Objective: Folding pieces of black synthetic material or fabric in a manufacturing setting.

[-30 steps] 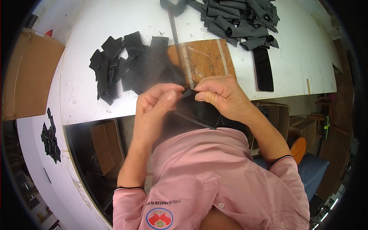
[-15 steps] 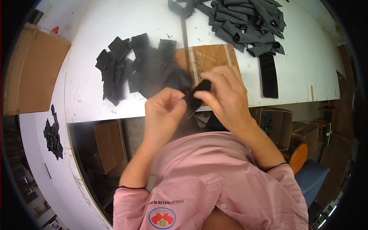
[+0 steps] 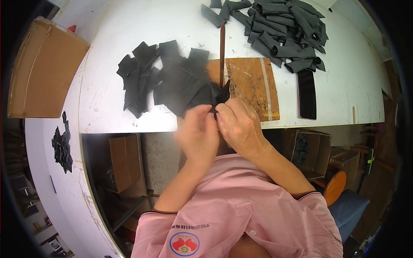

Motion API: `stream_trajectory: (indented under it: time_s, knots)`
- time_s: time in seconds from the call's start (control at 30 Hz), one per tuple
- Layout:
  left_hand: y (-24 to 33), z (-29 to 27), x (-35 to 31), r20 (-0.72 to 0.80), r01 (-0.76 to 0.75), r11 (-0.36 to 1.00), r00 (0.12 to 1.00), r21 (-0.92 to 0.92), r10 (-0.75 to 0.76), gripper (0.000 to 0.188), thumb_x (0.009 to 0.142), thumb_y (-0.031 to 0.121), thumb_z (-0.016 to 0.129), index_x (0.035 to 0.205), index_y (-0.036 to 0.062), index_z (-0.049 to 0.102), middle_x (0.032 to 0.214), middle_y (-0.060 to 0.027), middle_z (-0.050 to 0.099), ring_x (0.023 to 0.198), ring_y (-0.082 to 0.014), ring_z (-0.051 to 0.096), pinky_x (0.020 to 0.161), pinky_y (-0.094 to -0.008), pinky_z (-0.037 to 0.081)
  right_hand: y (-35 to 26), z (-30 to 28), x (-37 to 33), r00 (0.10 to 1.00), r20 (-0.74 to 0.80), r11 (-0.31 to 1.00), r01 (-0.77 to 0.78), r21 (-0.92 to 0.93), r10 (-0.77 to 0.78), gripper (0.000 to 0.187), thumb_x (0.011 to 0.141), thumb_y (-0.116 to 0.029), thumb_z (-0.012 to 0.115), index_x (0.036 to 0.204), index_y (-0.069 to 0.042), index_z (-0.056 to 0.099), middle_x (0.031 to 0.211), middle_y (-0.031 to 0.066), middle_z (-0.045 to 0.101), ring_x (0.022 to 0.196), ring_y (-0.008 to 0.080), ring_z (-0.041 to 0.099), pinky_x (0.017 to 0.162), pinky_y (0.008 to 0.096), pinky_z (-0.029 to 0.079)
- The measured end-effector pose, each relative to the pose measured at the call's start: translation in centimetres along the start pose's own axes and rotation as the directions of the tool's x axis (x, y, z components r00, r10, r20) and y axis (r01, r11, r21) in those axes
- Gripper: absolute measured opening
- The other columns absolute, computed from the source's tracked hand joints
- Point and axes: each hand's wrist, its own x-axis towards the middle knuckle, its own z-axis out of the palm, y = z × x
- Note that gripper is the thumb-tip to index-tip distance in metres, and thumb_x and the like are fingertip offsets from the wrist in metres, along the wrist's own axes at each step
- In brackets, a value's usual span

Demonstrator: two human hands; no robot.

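My left hand (image 3: 198,134), partly blurred, has its fingers pinched together at the table's front edge. Against it, my right hand (image 3: 239,125) is closed, thumb and fingers curled inward. Between the fingertips is a small piece of black fabric (image 3: 223,93), its pointed end sticking up past my right knuckles. The fingers hide most of its lower part. Just beyond it, a narrow reddish-brown stick (image 3: 222,53) runs away from me. Flat black fabric pieces (image 3: 180,81) lie spread to the left of my hands.
A worn brown board (image 3: 251,88) lies under the stick. Rolled dark grey fabric tubes (image 3: 286,32) are heaped at the far right, beside a black phone-like slab (image 3: 306,94). More black pieces (image 3: 137,77) lie left. Cardboard boxes (image 3: 47,71) stand at the left and under the table.
My hands have come closer together, and my right fingers, earlier spread over the black piece, are now curled in. The piece now points away from me near the stick. The view has shifted slightly.
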Motion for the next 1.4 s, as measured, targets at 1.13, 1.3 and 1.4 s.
stream_trajectory:
  time_s: [1.13,1.3,1.4]
  knots:
    - [3.0,-3.3,2.9,0.82,0.809,-0.218,0.569,-0.546,0.057,0.038,0.074,-0.007,0.05,0.111,-0.0073,0.042,0.071,-0.0063,0.051,0.035,-0.0011,0.031,0.032,-0.0149,0.023,0.1,-2.5,0.7,0.866,0.381,-0.218,-0.323,0.921,0.325,0.015,0.083,-0.019,0.056,0.079,-0.005,0.053,0.081,0.0,0.05,0.067,0.0053,0.045,0.057,0.0166,0.037]
    - [3.9,-2.1,2.2,0.406,0.507,0.648,0.858,-0.568,-0.316,0.022,0.077,0.001,0.06,0.098,-0.0027,0.056,0.066,-0.0005,0.055,0.051,-0.0034,0.045,0.048,-0.0147,0.036,0.5,-4.1,2.4,0.887,0.232,0.35,-0.381,0.856,0.399,0.008,0.079,-0.006,0.056,0.076,-0.002,0.051,0.085,0.0042,0.053,0.069,0.0093,0.049,0.056,0.0221,0.04]
    - [4.4,-1.6,2.9,0.258,0.4,0.65,0.916,-0.646,-0.307,0.017,0.077,0.001,0.06,0.094,-0.002,0.056,0.07,-0.0034,0.056,0.052,-0.0039,0.047,0.048,-0.0151,0.038,-0.1,-5.2,4.6,0.956,0.041,0.666,-0.233,0.709,0.29,0.009,0.073,-0.001,0.06,0.075,-0.001,0.051,0.076,0.0058,0.052,0.061,0.0118,0.05,0.053,0.0231,0.039]
